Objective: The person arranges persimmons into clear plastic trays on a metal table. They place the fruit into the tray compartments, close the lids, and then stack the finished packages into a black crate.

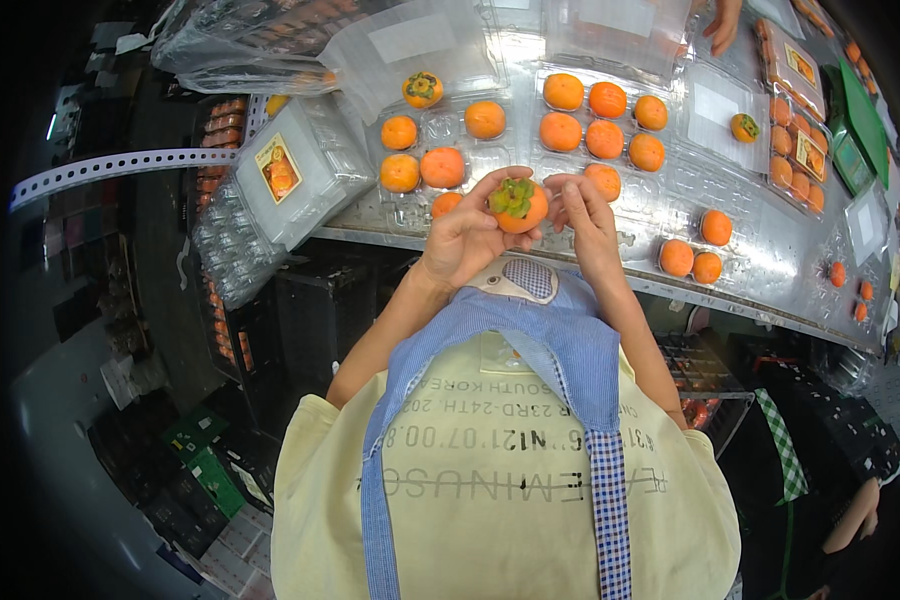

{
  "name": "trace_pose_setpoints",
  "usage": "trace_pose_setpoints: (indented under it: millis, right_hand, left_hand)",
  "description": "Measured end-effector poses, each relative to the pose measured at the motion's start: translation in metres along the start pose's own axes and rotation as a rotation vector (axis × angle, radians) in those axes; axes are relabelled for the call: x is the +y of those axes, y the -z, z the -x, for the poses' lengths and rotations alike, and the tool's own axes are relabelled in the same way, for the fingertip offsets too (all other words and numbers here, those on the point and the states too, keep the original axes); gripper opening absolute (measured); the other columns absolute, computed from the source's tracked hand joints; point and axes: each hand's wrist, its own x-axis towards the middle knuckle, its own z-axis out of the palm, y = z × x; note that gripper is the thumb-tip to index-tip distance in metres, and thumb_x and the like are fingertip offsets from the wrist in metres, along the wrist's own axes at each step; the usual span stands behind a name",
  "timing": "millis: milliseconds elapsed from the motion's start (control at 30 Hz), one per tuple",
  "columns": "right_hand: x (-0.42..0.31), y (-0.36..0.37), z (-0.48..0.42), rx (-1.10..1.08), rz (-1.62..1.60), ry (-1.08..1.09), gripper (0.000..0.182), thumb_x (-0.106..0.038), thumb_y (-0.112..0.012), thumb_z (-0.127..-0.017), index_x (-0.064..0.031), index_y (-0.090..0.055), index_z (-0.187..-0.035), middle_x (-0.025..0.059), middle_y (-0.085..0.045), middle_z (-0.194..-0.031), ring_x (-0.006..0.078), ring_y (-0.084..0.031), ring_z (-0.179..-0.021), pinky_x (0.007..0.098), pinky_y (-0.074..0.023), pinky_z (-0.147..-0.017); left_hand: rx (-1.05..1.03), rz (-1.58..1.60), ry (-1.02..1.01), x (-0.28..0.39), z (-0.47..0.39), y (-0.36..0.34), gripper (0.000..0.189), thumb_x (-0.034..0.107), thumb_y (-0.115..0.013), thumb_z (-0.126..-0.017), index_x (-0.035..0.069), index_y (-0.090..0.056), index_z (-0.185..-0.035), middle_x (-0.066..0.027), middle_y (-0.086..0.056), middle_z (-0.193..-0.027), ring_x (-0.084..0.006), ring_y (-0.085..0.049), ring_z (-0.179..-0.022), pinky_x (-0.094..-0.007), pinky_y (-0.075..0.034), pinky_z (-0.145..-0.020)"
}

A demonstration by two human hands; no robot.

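Note:
An orange persimmon (521,210) with its green calyx turned up rests in my left hand (461,244), the fingers curled around it. Close by its right side is my right hand (589,217), fingers bent and nothing visible in it; whether a fingertip touches the fruit cannot be told. Beyond my hands, a clear plastic clamshell tray (487,161) holds several persimmons, one of them (422,90) showing its calyx. A second clear tray (622,86) to its right holds several more in rows. Just behind my right hand sits another persimmon (602,182).
A metal table (765,277) carries everything. Left, labelled clear clamshells (300,157) are stacked at its edge. Three persimmons (690,255) sit in a tray to the right. Farther right are filled labelled packs (795,150) and a green scale (855,127). Another person's hand (724,26) reaches in.

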Motion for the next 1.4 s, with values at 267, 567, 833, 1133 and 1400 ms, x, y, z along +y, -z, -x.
trace_pose_setpoints:
  millis: [267,567,833,1133,1400]
  right_hand:
    - [-0.008,-0.009,0.007,-0.169,0.156,0.173,0.046,-0.027,-0.066,-0.084,-0.0075,-0.051,-0.123,0.0069,-0.053,-0.119,0.0141,-0.050,-0.099,0.0254,-0.0432,-0.074]
    - [-0.003,-0.008,0.003,-0.209,0.389,0.281,0.063,-0.023,-0.079,-0.069,-0.0071,-0.051,-0.124,0.0087,-0.053,-0.122,0.0191,-0.049,-0.107,0.0283,-0.0432,-0.078]
    - [-0.007,-0.013,0.003,-0.094,0.294,0.221,0.058,-0.013,-0.077,-0.070,-0.0012,-0.049,-0.119,0.0107,-0.057,-0.115,0.0209,-0.058,-0.100,0.0323,-0.0462,-0.086]
    - [-0.007,-0.011,0.002,-0.032,0.423,0.336,0.060,-0.010,-0.078,-0.069,-0.0018,-0.048,-0.120,0.0110,-0.057,-0.115,0.0194,-0.058,-0.100,0.0311,-0.0485,-0.083]
    - [0.001,-0.007,0.005,-0.111,0.147,0.183,0.060,-0.008,-0.078,-0.069,-0.0027,-0.048,-0.121,0.0086,-0.054,-0.119,0.0167,-0.056,-0.105,0.0301,-0.0479,-0.086]
  left_hand:
    - [-0.007,0.018,-0.018,-0.002,0.000,0.006,0.042,0.031,-0.040,-0.096,0.006,-0.037,-0.129,-0.0117,-0.050,-0.121,-0.0176,-0.055,-0.094,-0.0267,-0.042,-0.062]
    - [0.189,-0.226,-0.016,-0.008,-0.003,-0.007,0.039,0.030,-0.037,-0.099,0.007,-0.034,-0.131,-0.0097,-0.047,-0.121,-0.0184,-0.053,-0.106,-0.0273,-0.048,-0.080]
    - [0.371,-1.274,-0.435,-0.006,-0.006,-0.005,0.036,0.025,-0.059,-0.088,0.002,-0.048,-0.114,-0.0100,-0.050,-0.104,-0.0178,-0.051,-0.089,-0.0319,-0.044,-0.079]
    - [0.411,-1.306,-0.478,-0.006,-0.008,-0.016,0.017,0.013,-0.065,-0.082,0.000,-0.056,-0.087,-0.0073,-0.054,-0.078,-0.0181,-0.054,-0.069,-0.0285,-0.046,-0.064]
    - [0.433,-0.985,-0.340,-0.009,-0.005,-0.003,0.015,0.013,-0.058,-0.090,-0.002,-0.057,-0.088,-0.0042,-0.059,-0.075,-0.0087,-0.055,-0.068,-0.0237,-0.045,-0.063]
